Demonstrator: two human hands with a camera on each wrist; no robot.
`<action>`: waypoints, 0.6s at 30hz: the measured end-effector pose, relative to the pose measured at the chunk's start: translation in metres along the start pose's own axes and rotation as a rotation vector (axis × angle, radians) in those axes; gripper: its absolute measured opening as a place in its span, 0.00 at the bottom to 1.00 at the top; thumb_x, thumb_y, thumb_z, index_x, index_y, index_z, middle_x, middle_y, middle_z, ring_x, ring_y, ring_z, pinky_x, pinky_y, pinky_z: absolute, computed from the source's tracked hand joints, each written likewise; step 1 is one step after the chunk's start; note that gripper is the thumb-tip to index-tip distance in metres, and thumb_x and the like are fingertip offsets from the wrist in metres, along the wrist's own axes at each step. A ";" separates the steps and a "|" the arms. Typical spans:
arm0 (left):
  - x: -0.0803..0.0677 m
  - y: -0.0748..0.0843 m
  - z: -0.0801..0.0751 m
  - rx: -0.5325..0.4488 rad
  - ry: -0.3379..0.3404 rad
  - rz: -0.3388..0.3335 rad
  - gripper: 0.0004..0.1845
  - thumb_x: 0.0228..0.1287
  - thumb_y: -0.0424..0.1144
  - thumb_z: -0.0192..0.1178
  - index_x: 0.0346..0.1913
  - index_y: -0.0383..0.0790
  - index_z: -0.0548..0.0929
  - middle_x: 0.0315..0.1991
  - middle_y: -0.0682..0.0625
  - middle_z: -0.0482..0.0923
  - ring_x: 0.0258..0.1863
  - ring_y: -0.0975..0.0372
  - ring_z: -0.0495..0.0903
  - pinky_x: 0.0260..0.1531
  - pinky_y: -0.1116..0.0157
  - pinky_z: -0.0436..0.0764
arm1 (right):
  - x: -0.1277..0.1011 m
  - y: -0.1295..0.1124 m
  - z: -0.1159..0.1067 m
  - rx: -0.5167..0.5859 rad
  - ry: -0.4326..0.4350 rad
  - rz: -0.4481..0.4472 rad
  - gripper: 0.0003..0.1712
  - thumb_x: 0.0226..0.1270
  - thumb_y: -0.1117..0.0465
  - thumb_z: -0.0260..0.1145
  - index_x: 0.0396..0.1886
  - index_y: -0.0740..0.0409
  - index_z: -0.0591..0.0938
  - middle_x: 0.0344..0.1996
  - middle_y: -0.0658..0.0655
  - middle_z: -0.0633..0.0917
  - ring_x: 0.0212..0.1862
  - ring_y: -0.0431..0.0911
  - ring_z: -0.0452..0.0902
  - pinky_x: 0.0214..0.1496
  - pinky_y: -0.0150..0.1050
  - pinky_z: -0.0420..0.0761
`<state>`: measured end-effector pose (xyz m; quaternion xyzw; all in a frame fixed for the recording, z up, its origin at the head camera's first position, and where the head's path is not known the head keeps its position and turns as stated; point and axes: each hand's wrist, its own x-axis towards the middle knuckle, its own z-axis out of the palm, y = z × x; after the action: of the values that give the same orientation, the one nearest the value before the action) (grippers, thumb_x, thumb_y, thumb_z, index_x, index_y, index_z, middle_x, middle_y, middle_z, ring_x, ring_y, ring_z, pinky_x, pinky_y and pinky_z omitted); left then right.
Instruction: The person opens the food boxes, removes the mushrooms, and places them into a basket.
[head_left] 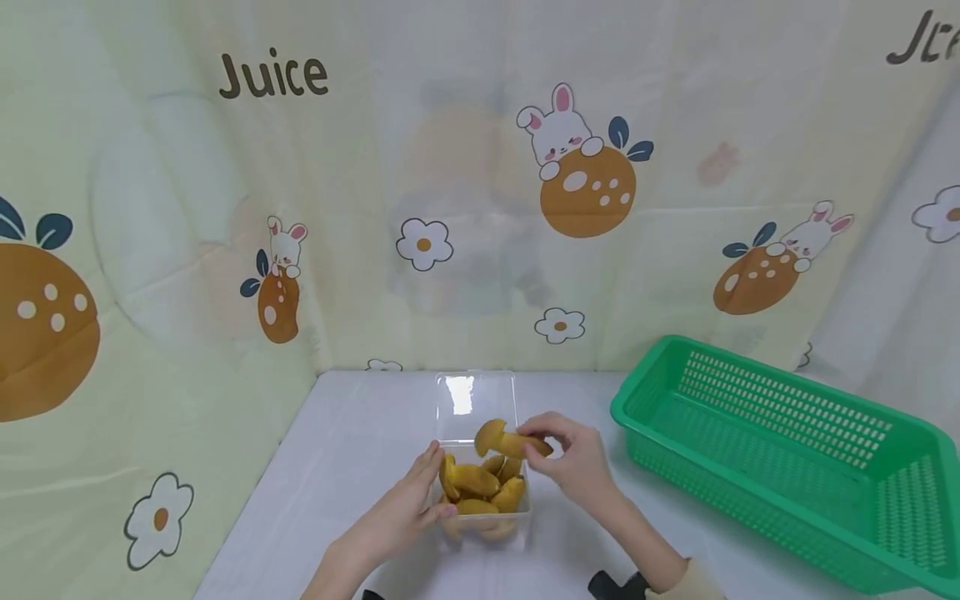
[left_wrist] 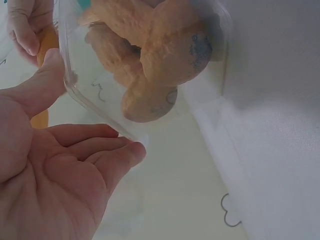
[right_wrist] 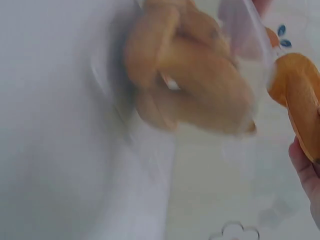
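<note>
The right hand [head_left: 573,462] pinches a yellow mushroom-shaped toy [head_left: 504,440] above the clear plastic box [head_left: 486,523]; the left hand [head_left: 408,504], fingers straight, steadies the box's left wall.

A blurred clear plastic box [right_wrist: 200,100] fills the upper middle of the right wrist view, with several tan mushroom-shaped pieces [right_wrist: 195,85] piled inside it. At the right edge the fingers [right_wrist: 306,170] hold an orange-brown mushroom [right_wrist: 300,95] just beside the box. The box stands on a white table [right_wrist: 55,150].
</note>
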<state>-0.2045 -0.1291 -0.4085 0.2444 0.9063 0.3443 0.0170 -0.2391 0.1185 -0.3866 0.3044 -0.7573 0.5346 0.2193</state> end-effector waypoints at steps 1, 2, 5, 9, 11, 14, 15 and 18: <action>0.000 0.000 0.000 0.002 -0.001 -0.001 0.40 0.64 0.45 0.56 0.69 0.25 0.50 0.71 0.35 0.41 0.68 0.44 0.45 0.62 0.46 0.53 | 0.001 -0.001 -0.008 -0.029 0.048 0.027 0.13 0.46 0.82 0.66 0.33 0.70 0.82 0.31 0.61 0.84 0.34 0.49 0.78 0.40 0.28 0.79; 0.000 0.001 0.000 0.002 -0.001 -0.002 0.40 0.64 0.44 0.57 0.69 0.25 0.50 0.71 0.35 0.41 0.68 0.44 0.45 0.62 0.47 0.53 | 0.001 0.001 -0.017 -0.049 0.097 0.048 0.13 0.46 0.83 0.66 0.33 0.70 0.82 0.31 0.61 0.84 0.34 0.49 0.78 0.42 0.27 0.78; -0.001 0.000 0.001 0.005 0.003 -0.002 0.40 0.64 0.44 0.57 0.68 0.24 0.51 0.70 0.34 0.41 0.67 0.43 0.46 0.62 0.46 0.53 | -0.001 0.020 -0.047 -0.082 0.227 0.106 0.12 0.48 0.81 0.67 0.35 0.70 0.83 0.32 0.62 0.84 0.36 0.45 0.78 0.41 0.25 0.78; -0.001 -0.001 0.003 0.010 0.018 0.016 0.39 0.64 0.44 0.57 0.67 0.23 0.53 0.70 0.33 0.43 0.67 0.42 0.46 0.62 0.46 0.52 | -0.009 0.050 -0.090 -0.139 0.376 0.127 0.10 0.50 0.78 0.67 0.35 0.70 0.84 0.31 0.63 0.84 0.35 0.35 0.79 0.36 0.23 0.78; -0.001 -0.001 0.004 0.013 0.021 0.021 0.39 0.64 0.44 0.57 0.67 0.23 0.53 0.70 0.32 0.43 0.67 0.42 0.46 0.62 0.46 0.53 | -0.015 0.062 -0.107 -0.188 0.432 0.134 0.10 0.50 0.77 0.67 0.34 0.69 0.84 0.31 0.61 0.84 0.35 0.33 0.79 0.34 0.22 0.77; -0.001 -0.001 0.004 0.013 0.020 0.021 0.39 0.64 0.44 0.57 0.67 0.23 0.53 0.70 0.32 0.43 0.67 0.42 0.46 0.62 0.45 0.53 | -0.025 0.082 -0.129 -0.196 0.482 0.109 0.09 0.51 0.73 0.68 0.34 0.65 0.85 0.30 0.54 0.85 0.34 0.31 0.78 0.31 0.20 0.76; 0.000 -0.001 0.004 0.012 0.020 0.019 0.39 0.64 0.44 0.57 0.68 0.23 0.53 0.70 0.33 0.43 0.67 0.42 0.46 0.62 0.45 0.53 | -0.027 0.084 -0.133 -0.212 0.489 0.115 0.09 0.51 0.72 0.68 0.34 0.64 0.85 0.30 0.53 0.85 0.34 0.31 0.78 0.30 0.20 0.75; 0.000 0.000 0.005 0.012 0.020 0.020 0.39 0.64 0.44 0.57 0.68 0.23 0.53 0.70 0.33 0.43 0.67 0.42 0.46 0.62 0.45 0.53 | -0.033 0.086 -0.143 -0.294 0.505 0.152 0.08 0.50 0.71 0.68 0.33 0.62 0.85 0.29 0.53 0.85 0.32 0.29 0.76 0.28 0.18 0.73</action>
<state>-0.2036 -0.1262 -0.4123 0.2501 0.9060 0.3414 0.0033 -0.2746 0.2814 -0.4192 0.0693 -0.7686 0.4929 0.4018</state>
